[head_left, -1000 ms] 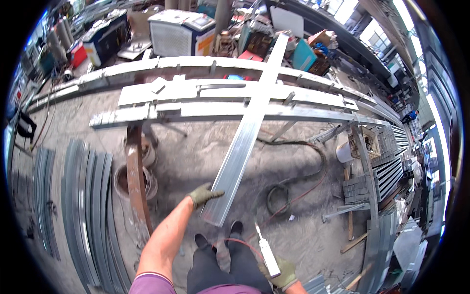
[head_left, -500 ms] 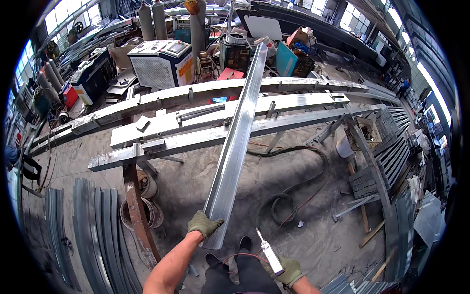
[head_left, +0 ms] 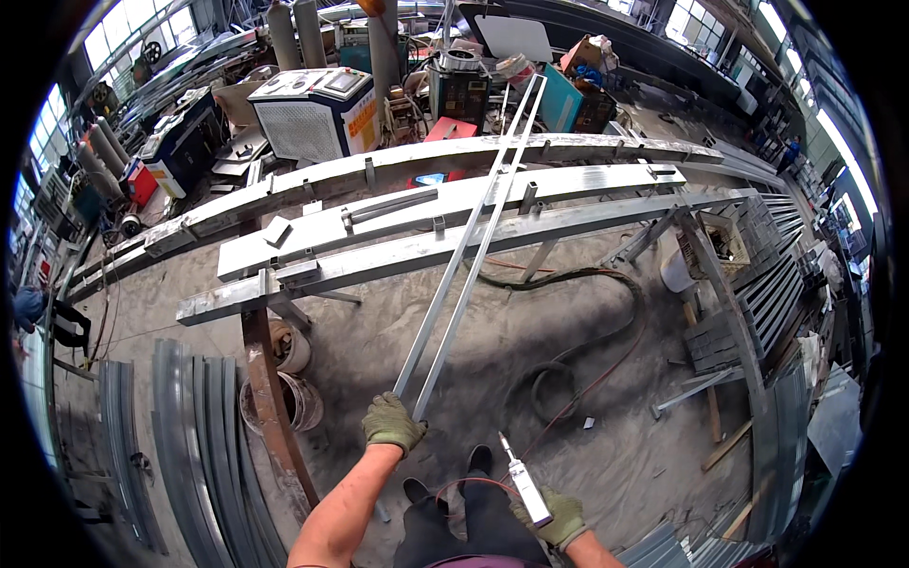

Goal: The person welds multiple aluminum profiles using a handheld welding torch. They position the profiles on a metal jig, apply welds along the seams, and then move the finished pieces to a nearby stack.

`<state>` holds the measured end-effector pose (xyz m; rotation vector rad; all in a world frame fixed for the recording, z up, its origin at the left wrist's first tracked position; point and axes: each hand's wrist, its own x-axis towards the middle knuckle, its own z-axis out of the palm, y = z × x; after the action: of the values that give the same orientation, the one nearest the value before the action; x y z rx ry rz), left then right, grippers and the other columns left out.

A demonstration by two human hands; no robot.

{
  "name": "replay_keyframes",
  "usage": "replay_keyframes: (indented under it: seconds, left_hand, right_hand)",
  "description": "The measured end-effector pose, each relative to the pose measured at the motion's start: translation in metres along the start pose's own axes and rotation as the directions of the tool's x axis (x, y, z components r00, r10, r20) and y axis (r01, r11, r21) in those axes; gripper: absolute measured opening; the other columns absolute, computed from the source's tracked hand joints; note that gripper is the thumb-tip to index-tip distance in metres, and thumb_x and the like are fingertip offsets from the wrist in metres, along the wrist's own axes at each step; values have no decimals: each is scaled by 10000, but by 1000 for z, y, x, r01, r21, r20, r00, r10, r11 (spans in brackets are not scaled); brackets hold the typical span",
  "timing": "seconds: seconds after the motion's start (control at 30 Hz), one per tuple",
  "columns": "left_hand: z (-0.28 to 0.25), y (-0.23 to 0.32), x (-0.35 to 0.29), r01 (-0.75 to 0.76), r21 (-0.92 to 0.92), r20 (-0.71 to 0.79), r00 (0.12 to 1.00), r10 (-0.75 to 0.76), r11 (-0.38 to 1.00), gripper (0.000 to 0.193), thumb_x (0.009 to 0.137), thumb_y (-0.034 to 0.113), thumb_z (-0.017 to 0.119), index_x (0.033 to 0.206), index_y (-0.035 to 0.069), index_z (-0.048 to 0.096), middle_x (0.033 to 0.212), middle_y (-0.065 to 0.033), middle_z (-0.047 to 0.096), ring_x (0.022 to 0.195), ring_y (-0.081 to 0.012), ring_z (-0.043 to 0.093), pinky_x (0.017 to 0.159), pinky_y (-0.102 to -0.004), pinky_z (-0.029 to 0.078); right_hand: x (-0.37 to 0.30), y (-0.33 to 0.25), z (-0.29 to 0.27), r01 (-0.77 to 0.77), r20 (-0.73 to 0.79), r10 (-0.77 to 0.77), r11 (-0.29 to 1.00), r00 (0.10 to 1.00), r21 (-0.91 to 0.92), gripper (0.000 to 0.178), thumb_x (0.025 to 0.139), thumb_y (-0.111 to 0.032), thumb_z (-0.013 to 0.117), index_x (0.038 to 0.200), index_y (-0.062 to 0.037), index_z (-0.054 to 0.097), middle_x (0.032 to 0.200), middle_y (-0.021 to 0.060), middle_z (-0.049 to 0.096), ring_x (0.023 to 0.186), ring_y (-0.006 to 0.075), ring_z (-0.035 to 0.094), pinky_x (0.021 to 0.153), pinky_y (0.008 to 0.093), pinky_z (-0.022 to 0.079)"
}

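- Long metal channel [head_left: 471, 275] slants out over the steel beams [head_left: 379, 261]; contact unclear.
- Just changed: broad face has given way to two narrow strips; looks rolled over, so another side faces up.
- Left hand [head_left: 395, 423] clenches its near end.
- Right hand [head_left: 559, 519] curls round white nozzled torch [head_left: 527, 489], apart from channel.

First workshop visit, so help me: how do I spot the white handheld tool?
Find the long metal beams crossing the middle, then the dark shoes below. Right of them, the person's right hand holds the white handheld tool. Its boxy white body and slim pointed tip stand out against the green glove and dark shoes.
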<state>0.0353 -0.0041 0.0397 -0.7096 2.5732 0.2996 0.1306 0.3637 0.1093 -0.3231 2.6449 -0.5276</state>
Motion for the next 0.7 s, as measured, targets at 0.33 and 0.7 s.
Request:
replay_keyframes:
  seconds: [0.33, 0.7]
  left_hand:
    - [51, -74, 86, 145, -882, 355, 831, 429, 449, 754, 837, 538, 903, 1310, -15, 706, 1195, -136, 786, 1109, -322, 739, 966, -471, 564]
    - [-1, -67, 37, 40, -248, -46, 998, -53, 968, 996, 739, 487, 885, 1519, 19, 481, 1425, -234, 609, 1304, -381, 618, 1098, -475, 508]
  right_hand:
    - [-9, 16, 6, 70, 42, -67, 995, 997, -74, 515, 900, -616, 798, 1087, -136, 775, 934, 147, 784, 823, 397, 766, 684, 496, 595]
    - [-11, -2, 9, 81, 20, -80, 996, 997, -35, 491, 900, -593, 801, 1139, -164, 792, 975, 136, 798, 851, 385, 771, 719, 487, 609]
